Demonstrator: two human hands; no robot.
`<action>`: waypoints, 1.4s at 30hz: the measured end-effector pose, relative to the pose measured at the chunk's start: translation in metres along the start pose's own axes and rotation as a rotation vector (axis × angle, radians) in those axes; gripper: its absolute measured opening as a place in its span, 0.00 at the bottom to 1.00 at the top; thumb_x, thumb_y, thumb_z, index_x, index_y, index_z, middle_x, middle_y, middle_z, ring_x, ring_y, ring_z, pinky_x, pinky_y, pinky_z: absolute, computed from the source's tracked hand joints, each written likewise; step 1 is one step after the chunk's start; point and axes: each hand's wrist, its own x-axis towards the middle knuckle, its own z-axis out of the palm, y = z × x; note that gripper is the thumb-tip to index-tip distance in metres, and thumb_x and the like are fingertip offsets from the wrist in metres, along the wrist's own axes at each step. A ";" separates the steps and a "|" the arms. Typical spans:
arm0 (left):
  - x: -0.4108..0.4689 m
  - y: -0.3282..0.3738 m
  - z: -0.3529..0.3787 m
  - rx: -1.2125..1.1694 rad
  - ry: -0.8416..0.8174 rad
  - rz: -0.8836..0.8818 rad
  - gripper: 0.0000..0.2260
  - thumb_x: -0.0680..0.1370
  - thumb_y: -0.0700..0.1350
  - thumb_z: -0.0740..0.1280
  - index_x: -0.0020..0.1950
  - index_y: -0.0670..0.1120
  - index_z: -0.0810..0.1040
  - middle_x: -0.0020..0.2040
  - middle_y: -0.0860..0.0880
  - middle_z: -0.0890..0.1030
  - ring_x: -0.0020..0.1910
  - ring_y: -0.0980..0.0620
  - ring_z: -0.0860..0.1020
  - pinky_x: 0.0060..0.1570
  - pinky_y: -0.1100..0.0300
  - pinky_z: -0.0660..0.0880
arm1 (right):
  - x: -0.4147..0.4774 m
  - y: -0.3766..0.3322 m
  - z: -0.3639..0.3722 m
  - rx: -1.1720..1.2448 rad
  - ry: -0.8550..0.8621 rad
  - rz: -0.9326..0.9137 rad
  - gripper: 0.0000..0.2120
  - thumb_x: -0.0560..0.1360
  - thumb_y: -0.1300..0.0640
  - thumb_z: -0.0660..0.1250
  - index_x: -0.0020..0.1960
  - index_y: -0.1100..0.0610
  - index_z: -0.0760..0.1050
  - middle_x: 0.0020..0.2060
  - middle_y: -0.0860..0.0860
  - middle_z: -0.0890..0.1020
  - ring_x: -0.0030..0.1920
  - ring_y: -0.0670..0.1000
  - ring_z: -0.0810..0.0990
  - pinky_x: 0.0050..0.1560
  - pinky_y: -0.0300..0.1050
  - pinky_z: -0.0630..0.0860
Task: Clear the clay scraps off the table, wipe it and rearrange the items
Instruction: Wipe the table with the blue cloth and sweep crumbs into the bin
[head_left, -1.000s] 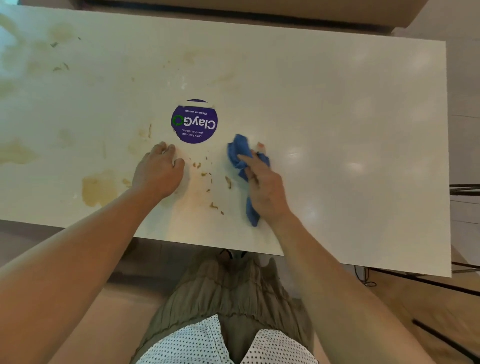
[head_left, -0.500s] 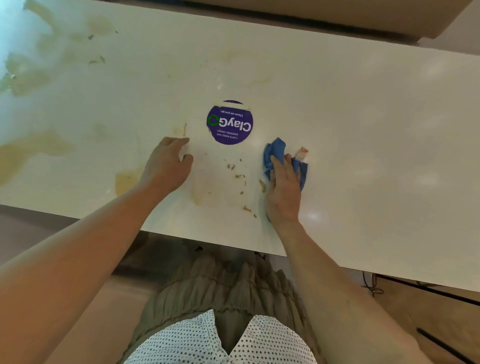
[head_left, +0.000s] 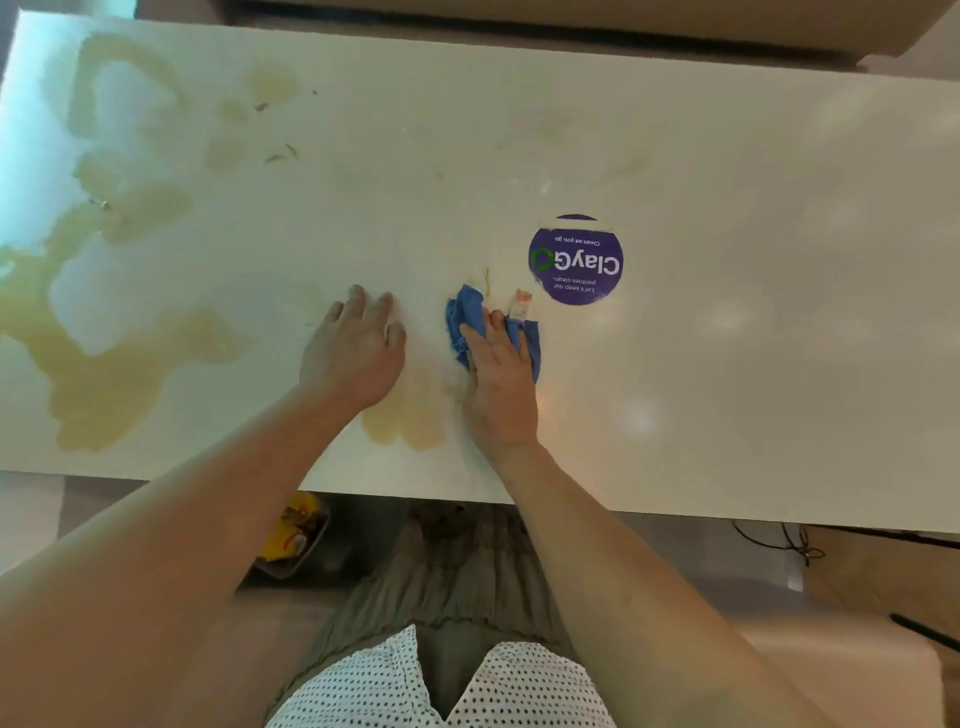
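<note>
Table (head_left: 727, 364): right hand (head_left: 501, 384) flat, straight fingers (head_left: 474, 339) pressing blue cloth (head_left: 467, 314); left hand (head_left: 353, 353) palm-down, fingers spread, empty.

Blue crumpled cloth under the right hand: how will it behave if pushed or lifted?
Likely floppy: the blue crumpled cloth lies bunched in folds under the flat right hand, so it would probably sag when lifted. Pushed without pressure, it may bunch rather than slide whole on the glossy white table. Looks thin, so probably light.
</note>
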 end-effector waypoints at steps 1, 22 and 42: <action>-0.001 -0.003 -0.003 0.009 -0.018 0.005 0.25 0.86 0.52 0.48 0.84 0.50 0.56 0.84 0.42 0.52 0.82 0.41 0.55 0.77 0.45 0.57 | 0.004 -0.012 0.008 0.028 -0.044 -0.013 0.22 0.81 0.64 0.57 0.73 0.60 0.73 0.72 0.61 0.73 0.76 0.63 0.66 0.75 0.64 0.65; -0.013 -0.090 -0.031 0.027 -0.021 0.054 0.23 0.82 0.42 0.58 0.78 0.48 0.69 0.83 0.49 0.61 0.75 0.41 0.67 0.70 0.48 0.68 | -0.008 -0.024 0.007 -0.142 0.070 0.029 0.22 0.80 0.62 0.55 0.71 0.63 0.75 0.70 0.63 0.74 0.73 0.64 0.69 0.73 0.66 0.65; 0.000 -0.099 -0.042 0.109 -0.123 0.127 0.23 0.85 0.42 0.51 0.80 0.43 0.64 0.84 0.44 0.55 0.78 0.40 0.65 0.72 0.45 0.67 | -0.048 -0.016 0.003 0.086 -0.034 0.256 0.25 0.86 0.49 0.58 0.75 0.65 0.69 0.75 0.62 0.70 0.75 0.64 0.68 0.74 0.66 0.65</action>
